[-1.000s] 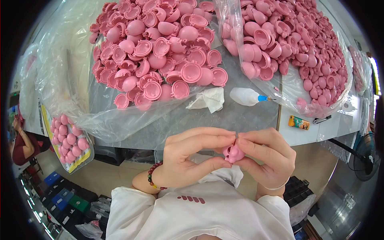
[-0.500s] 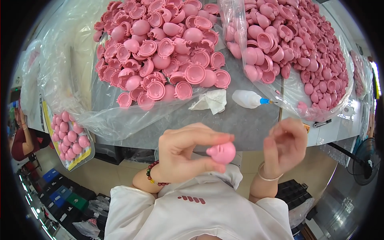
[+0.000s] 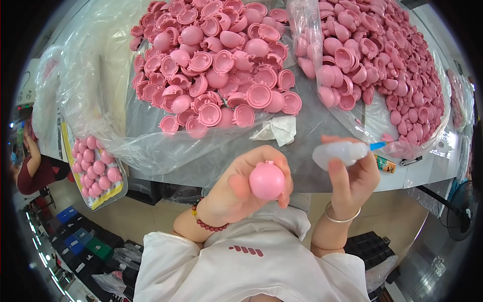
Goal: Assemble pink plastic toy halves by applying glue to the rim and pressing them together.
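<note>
A round pink plastic ball with a small tab on its top rests in my left hand, fingers and thumb curled round it. My right hand grips a white translucent squeeze bottle with a blue needle tip that points to the right, toward the bagged parts. Beyond the hands lies a crumpled white cloth on the grey table. A large heap of pink half shells spreads on clear plastic sheeting behind it.
At the right, an open plastic bag holds many more pink shells. A clear tray of pink balls sits at the left table edge. A small green-and-orange packet lies right of my right hand. Another person's arm shows far left.
My right hand has picked the squeeze bottle up off the table. My left hand has turned the pink ball so its rounded side shows. The whole view has shifted slightly.
</note>
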`<act>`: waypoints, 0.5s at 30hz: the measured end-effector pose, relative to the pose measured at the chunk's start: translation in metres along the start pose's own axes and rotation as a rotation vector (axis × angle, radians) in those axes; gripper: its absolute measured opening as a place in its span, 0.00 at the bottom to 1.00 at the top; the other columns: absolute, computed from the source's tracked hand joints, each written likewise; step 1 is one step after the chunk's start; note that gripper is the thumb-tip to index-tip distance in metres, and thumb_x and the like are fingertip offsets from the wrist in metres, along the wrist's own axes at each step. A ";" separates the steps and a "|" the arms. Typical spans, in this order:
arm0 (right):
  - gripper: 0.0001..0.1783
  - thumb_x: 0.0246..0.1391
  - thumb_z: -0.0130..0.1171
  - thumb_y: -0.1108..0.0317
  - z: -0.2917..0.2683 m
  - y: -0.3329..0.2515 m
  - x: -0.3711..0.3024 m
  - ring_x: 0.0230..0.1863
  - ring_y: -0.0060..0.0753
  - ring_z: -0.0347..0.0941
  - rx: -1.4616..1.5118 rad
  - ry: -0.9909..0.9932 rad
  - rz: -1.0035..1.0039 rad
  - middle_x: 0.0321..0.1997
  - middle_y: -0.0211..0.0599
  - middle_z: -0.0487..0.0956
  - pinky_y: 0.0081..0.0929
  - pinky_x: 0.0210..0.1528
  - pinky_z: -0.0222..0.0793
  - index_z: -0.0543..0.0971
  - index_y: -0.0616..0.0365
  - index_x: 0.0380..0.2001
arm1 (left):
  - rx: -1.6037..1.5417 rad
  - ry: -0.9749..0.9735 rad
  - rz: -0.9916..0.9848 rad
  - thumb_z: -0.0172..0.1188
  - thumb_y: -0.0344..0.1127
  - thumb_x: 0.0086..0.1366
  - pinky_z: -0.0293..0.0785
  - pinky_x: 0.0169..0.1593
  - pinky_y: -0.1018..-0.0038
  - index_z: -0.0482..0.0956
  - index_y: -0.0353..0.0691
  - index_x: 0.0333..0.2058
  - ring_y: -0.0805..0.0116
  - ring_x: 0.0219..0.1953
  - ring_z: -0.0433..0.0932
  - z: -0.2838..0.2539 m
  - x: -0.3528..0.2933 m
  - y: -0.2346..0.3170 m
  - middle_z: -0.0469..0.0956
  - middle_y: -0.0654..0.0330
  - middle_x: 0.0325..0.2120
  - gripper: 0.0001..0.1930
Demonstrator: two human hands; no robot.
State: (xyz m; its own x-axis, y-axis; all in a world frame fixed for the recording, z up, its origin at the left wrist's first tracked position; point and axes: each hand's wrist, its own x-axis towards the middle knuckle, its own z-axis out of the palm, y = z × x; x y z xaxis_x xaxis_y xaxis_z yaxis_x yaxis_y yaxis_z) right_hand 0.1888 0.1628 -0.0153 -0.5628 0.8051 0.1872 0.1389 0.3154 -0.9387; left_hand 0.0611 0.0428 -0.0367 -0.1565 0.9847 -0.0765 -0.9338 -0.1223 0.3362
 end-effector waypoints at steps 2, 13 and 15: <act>0.17 0.43 0.57 0.65 0.000 -0.004 -0.004 0.33 0.35 0.72 0.077 0.009 0.016 0.30 0.45 0.73 0.25 0.34 0.67 0.69 0.68 0.32 | -0.045 -0.065 -0.034 0.60 0.56 0.46 0.69 0.27 0.75 0.65 0.39 0.35 0.67 0.26 0.70 -0.002 0.000 0.003 0.72 0.55 0.28 0.28; 0.14 0.35 0.57 0.74 0.006 -0.005 -0.006 0.32 0.35 0.73 0.322 0.045 0.037 0.29 0.43 0.74 0.25 0.36 0.67 0.70 0.67 0.30 | 0.200 -0.008 -0.032 0.65 0.46 0.45 0.72 0.31 0.68 0.69 0.33 0.33 0.62 0.29 0.73 0.006 -0.020 0.021 0.73 0.51 0.23 0.24; 0.15 0.35 0.57 0.74 0.005 -0.006 -0.005 0.31 0.35 0.73 0.328 0.042 0.014 0.29 0.43 0.74 0.26 0.35 0.67 0.69 0.67 0.30 | 0.189 -0.275 0.131 0.67 0.40 0.44 0.70 0.32 0.73 0.70 0.30 0.37 0.63 0.31 0.74 -0.009 -0.030 0.038 0.74 0.50 0.28 0.25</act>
State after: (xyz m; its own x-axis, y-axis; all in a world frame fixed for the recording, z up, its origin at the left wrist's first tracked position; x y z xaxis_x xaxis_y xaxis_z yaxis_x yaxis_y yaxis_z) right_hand 0.1871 0.1545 -0.0117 -0.5281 0.8301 0.1790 -0.1273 0.1310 -0.9832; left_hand 0.0275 0.0070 -0.0301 -0.1548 0.9619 0.2253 -0.8318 -0.2500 0.4956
